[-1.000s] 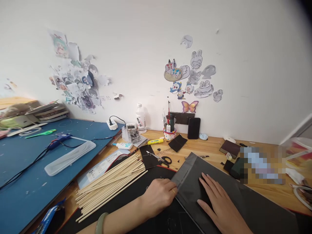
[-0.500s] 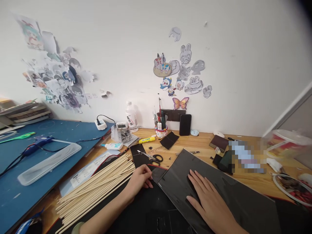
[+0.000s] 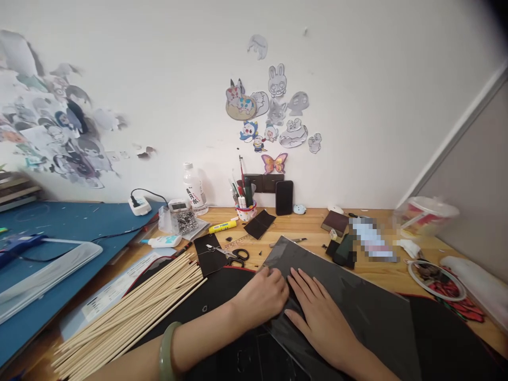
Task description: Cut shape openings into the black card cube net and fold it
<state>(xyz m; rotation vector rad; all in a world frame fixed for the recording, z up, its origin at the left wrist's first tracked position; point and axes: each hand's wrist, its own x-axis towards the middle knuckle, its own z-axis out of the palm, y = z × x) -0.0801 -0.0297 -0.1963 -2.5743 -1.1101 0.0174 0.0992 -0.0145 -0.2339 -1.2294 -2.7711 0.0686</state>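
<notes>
Partly over the black mat [image 3: 444, 328], the glossy black sheet [image 3: 377, 309] is pressed under a flat-spread right hand [image 3: 321, 317], its left end met by a curled left hand [image 3: 264, 293], grip hidden; likely light, slick, easily creased, it is best lifted by opposite edges.

The left hand [image 3: 264, 295] has moved rightward from just off the left edge of the black sheet [image 3: 373, 301] and now lies over that edge, fingers curled in, close beside the right hand [image 3: 319, 317]. Its green bangle [image 3: 165, 350] comes well into view, and the whole view swings right.
</notes>
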